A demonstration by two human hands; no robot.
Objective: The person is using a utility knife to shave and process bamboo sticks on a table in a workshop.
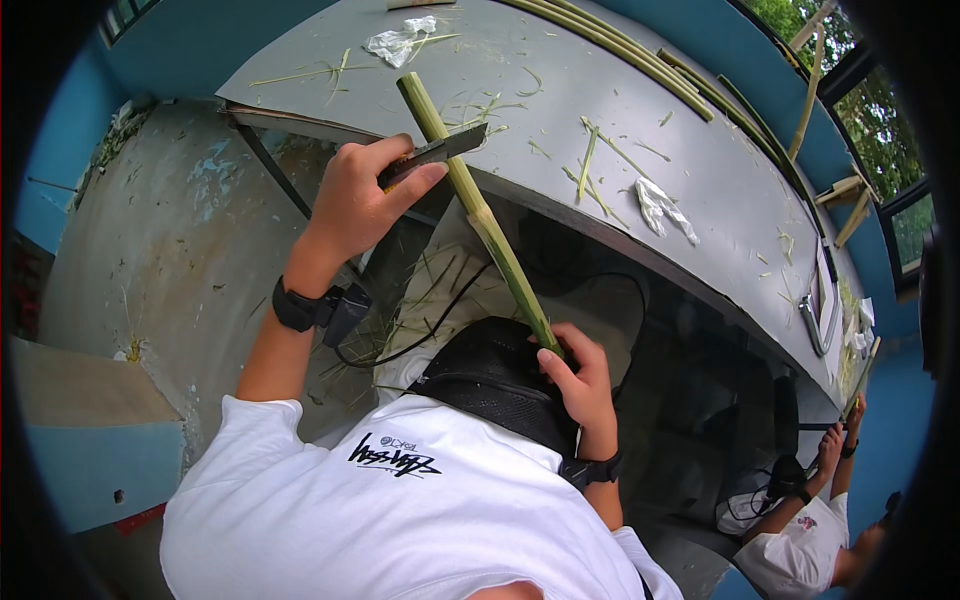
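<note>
In my left hand (355,195) is a knife (458,144) with a wide, dark blade, the fingers wrapped round its handle. The blade lies across the upper part of a bamboo stick (487,232), touching it. Green at its lower end and paler above, the stick has a node near its middle. My right hand (580,375) is closed round that lower end, close to my waist. A black mesh pouch (490,375) covers my lap beneath it. The stick's far end reaches over the edge of the grey table (590,100).
Bamboo shavings (590,165) and crumpled white plastic (665,210) litter the table. Long bamboo poles (620,50) lie along its far side. A metal-framed tool (824,305) hangs at the right edge. Another person (800,535) works at lower right. A black cable (435,325) runs near my lap.
</note>
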